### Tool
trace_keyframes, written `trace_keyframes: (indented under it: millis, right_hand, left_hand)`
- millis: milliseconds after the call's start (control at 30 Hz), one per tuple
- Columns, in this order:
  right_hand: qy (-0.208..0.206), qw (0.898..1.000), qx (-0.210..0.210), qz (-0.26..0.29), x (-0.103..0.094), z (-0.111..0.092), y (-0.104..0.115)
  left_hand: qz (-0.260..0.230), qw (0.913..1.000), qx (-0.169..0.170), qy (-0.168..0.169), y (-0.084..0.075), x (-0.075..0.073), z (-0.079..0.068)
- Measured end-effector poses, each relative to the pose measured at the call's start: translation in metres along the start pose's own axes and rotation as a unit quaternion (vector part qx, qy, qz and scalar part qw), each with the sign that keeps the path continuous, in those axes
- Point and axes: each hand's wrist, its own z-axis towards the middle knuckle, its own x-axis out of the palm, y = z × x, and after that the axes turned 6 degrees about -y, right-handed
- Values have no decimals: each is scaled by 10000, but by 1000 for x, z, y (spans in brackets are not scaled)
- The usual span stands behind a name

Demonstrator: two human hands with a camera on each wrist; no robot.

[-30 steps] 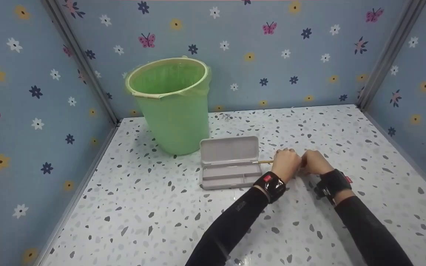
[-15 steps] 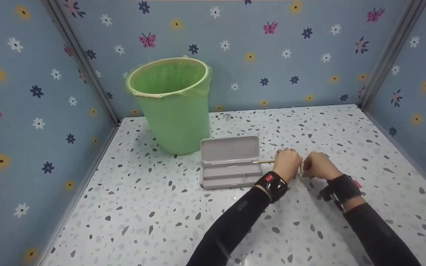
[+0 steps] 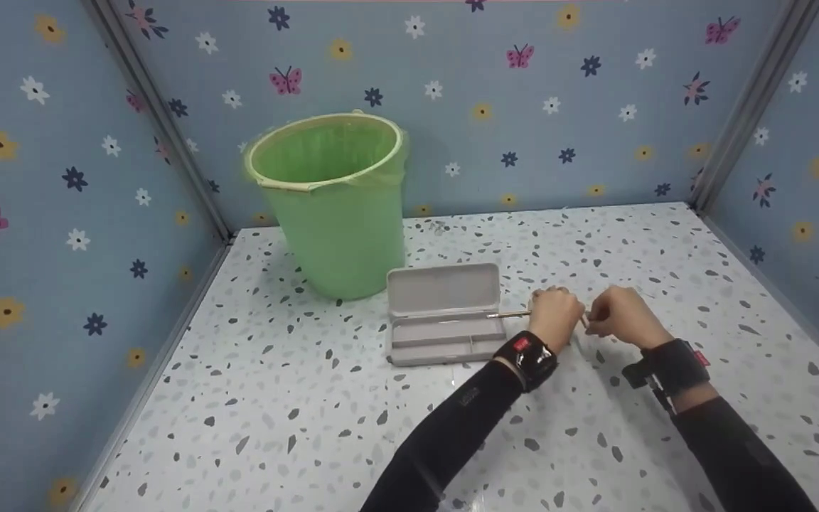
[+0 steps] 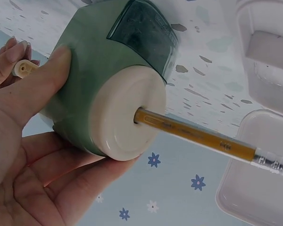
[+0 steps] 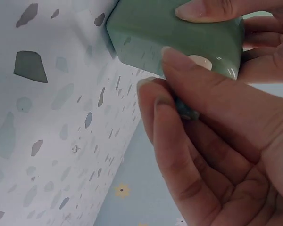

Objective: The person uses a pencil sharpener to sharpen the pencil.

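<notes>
In the left wrist view, my left hand [image 4: 33,165] grips a green pencil sharpener [image 4: 80,89] with a round cream front and a dark translucent shavings drawer [image 4: 146,40]. A yellow pencil [image 4: 193,136] sticks out of the hole in its front, the silvery end outermost. My right hand [image 3: 624,316] is on the sharpener's opposite side. Its thumb and fingers pinch the crank handle, whose cream end [image 4: 24,69] shows beside the fingertips. Seen from the head, my left hand [image 3: 555,316] hides most of the sharpener, and the pencil [image 3: 512,313] points left toward the pencil case.
An opened pale pencil case [image 3: 443,288] lies left of my hands, its lid raised at the back. Behind it on the left stands a green bin [image 3: 345,235] with a liner. Patterned walls [image 3: 480,135] border the speckled tabletop [image 3: 296,398].
My right hand has shifted a little to the right, and a gap with part of the crank now shows between the hands. My left hand and the pencil stay almost in place.
</notes>
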Motion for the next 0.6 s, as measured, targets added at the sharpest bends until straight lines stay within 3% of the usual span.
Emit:
trace_keyframes:
  millis: [300,600]
  right_hand:
    - [-263,9996,-39,25,-14,9,4]
    - [-458,9986,-17,-255,-15,26,9]
  left_hand:
    - [-53,10000,46,-26,-4,-1,1]
    - [-338,9987,25,-381,1,3,0]
